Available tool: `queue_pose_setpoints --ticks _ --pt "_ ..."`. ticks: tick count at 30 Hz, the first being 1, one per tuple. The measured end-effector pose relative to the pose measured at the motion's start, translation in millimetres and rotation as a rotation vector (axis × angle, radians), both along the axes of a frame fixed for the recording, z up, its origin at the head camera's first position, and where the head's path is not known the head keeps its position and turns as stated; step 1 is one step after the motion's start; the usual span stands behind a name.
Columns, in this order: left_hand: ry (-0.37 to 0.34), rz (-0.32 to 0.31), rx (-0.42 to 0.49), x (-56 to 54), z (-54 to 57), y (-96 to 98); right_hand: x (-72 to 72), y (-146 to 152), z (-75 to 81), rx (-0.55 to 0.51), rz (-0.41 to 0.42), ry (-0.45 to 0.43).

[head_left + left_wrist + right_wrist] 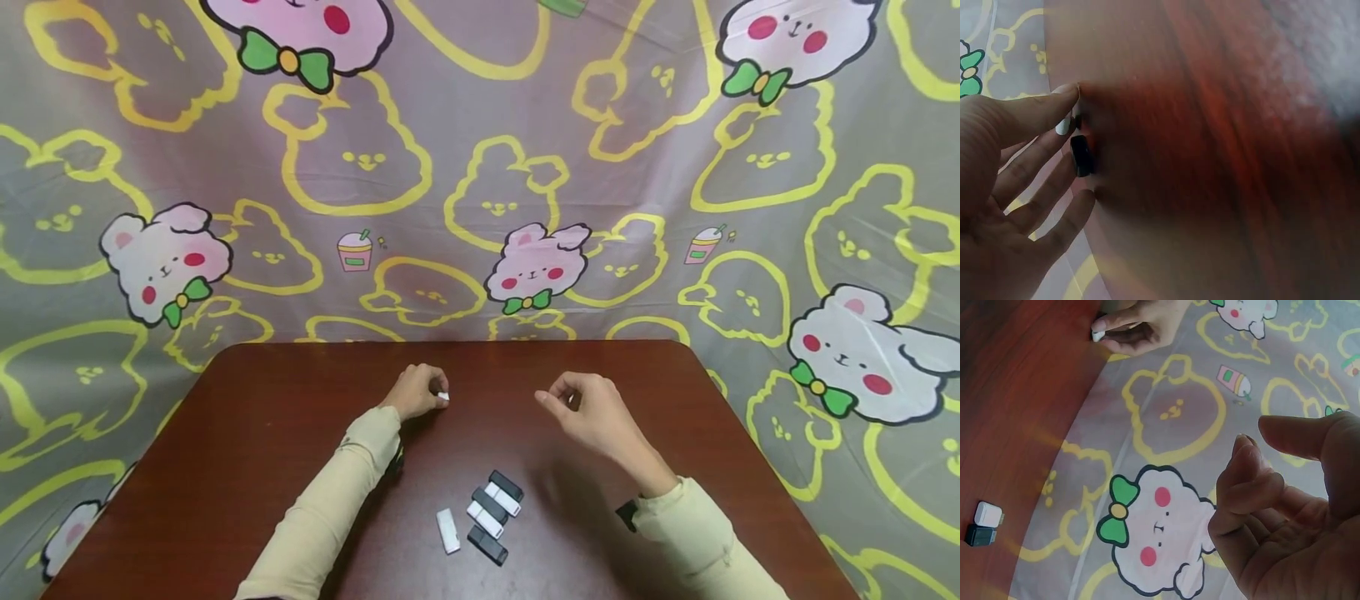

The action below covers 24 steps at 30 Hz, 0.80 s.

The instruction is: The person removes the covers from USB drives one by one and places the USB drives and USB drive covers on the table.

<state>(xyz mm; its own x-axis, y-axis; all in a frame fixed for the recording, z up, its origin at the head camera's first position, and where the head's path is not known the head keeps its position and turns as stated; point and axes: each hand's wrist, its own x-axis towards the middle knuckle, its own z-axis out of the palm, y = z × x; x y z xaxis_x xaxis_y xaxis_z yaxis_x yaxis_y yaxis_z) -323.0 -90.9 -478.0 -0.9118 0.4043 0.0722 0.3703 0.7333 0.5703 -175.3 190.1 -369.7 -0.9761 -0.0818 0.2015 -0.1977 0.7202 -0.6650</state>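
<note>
Over the table (247, 442), the left hand (412, 392) pinches what seems a white stick (443, 397); the right hand (596, 412) curls loosely, thumb apart.

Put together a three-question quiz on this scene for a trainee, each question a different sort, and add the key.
1. Multiple choice: which hand pinches a small white piece?
A) the left hand
B) the right hand
C) neither hand

2. True or false: the right hand grips a dark stick.

3. Fill in: in the head view, the lone stick lying on the table just left of the cluster of dark and white sticks is ____ in colour.

Key: 1. A. 2. False; no object shows in its fingers. 3. White.
</note>
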Motion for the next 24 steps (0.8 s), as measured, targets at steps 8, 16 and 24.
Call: queue_pose_setpoints --ticks 8,16,24 --pt "0.011 -0.039 0.012 -3.9 -8.1 -5.8 6.1 -0.4 2.0 -0.025 0.021 0.012" --pt "-0.005 -0.082 0.013 -3.8 -10.1 -8.5 7.0 1.7 1.0 -0.029 0.010 0.025" --pt "-0.011 -0.074 0.034 -3.6 -13.7 -10.1 6.7 3.7 0.3 -0.025 0.022 0.033"
